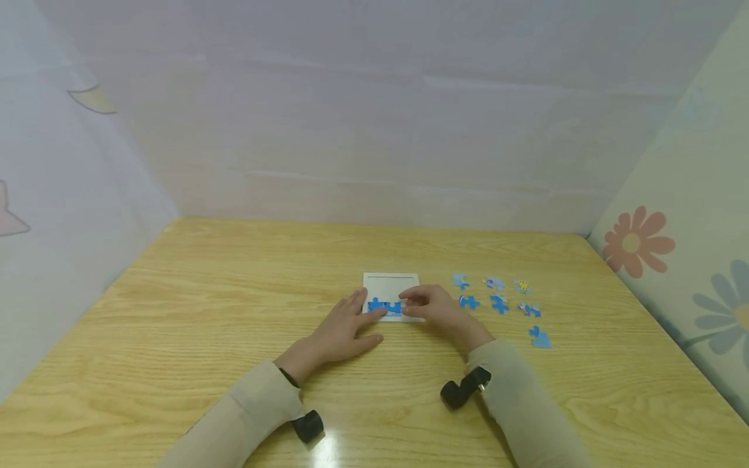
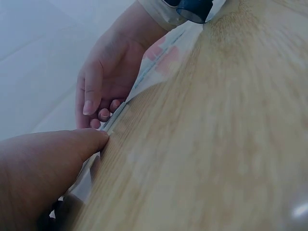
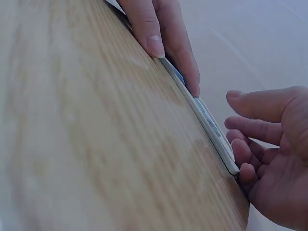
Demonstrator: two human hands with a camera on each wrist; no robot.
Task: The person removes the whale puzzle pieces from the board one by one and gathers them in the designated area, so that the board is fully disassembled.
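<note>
A white puzzle tray (image 1: 391, 283) lies flat on the wooden table (image 1: 234, 312), with blue pieces (image 1: 383, 305) fitted along its near row. My left hand (image 1: 364, 312) lies flat, its straight fingers (image 3: 159, 29) pressing on the tray's near left edge. On the near right corner rests my right hand (image 1: 413, 304), fingers (image 2: 91, 103) loosely bent, their tips touching the blue pieces. In the right wrist view nothing sits between that hand's (image 3: 260, 144) thumb and fingers. The tray edge (image 3: 209, 130) shows side-on there.
Several loose blue puzzle pieces (image 1: 499, 303) are laid in rows right of the tray, one more (image 1: 540, 337) nearer me. Pale walls close the table at the back and both sides; the right wall (image 1: 638, 242) has flower prints.
</note>
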